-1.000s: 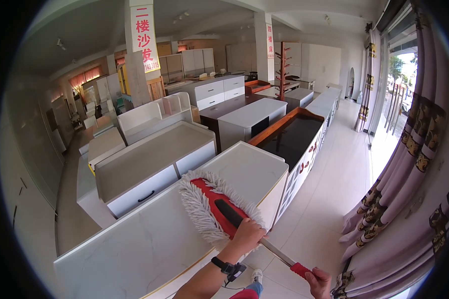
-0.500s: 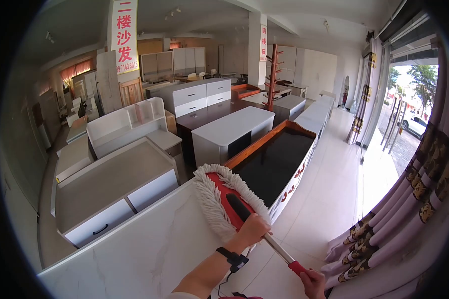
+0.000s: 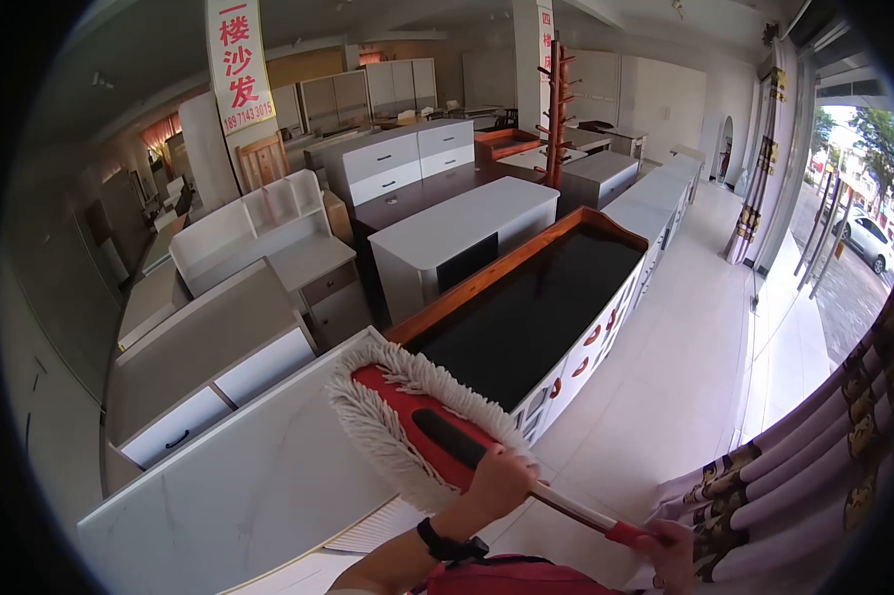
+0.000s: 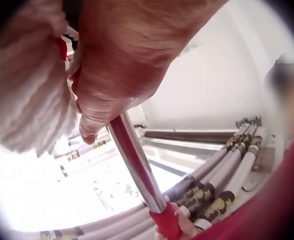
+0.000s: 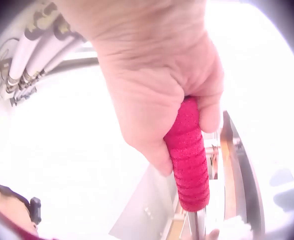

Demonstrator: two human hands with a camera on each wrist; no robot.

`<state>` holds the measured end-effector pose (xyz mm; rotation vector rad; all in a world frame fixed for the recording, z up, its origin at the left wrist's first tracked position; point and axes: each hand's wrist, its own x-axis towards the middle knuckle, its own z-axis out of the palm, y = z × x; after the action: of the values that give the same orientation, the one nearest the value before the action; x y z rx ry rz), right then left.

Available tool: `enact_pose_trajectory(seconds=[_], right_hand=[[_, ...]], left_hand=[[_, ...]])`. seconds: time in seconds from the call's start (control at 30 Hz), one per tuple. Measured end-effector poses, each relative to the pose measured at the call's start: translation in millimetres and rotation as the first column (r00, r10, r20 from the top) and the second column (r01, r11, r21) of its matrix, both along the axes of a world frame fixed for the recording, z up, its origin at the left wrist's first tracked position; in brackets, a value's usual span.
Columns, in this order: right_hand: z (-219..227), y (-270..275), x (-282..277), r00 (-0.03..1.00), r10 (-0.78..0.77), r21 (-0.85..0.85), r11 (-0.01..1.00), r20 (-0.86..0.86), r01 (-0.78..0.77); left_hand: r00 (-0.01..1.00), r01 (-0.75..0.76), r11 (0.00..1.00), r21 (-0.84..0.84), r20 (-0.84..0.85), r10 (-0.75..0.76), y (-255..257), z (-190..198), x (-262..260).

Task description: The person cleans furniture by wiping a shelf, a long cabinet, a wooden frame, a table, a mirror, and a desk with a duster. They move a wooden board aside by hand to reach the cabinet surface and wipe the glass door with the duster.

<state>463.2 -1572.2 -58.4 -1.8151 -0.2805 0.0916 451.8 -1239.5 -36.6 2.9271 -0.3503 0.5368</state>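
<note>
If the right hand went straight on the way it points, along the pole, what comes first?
Most likely the left hand, gripping the duster near its head; before that, the right hand would only run over the red grip and metal shaft.

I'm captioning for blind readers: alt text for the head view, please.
A person's left hand and right hand grip a fringed red duster over a marbled white countertop; a dark-topped cabinet stands beyond, patterned curtains at right.
</note>
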Motion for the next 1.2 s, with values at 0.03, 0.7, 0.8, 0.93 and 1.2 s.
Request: enact_pose_trajectory(seconds=[0.03,0.7,0.8,0.93,1.2], right_hand=[[11,-33,9,0.999,-0.029,0.167,0.985,-0.034,0.034],[-51,-15,177,0.952,0.29,-0.246,0.92,-0.1,-0.306],[-48,16,208,0.92,0.388,-0.265,0.882,-0.061,-0.39],[-28,47,271,0.883,0.468,-0.28,0.852,0.031,-0.442],[9,41,432,0.916,0.402,-0.389,0.842,-0.009,-0.374]], left_hand=[[0.998,0.046,0.999,-0.009,0.034,-0.045,-32,-7,12],[0.993,-0.109,0.992,-0.069,-0.041,0.107,-38,-95,166],[0.99,-0.137,0.99,-0.032,-0.035,0.136,-10,-94,189],[0.988,-0.142,0.982,-0.128,0.045,0.149,16,-85,247],[0.988,-0.146,0.981,-0.131,0.035,0.152,10,-78,408]])
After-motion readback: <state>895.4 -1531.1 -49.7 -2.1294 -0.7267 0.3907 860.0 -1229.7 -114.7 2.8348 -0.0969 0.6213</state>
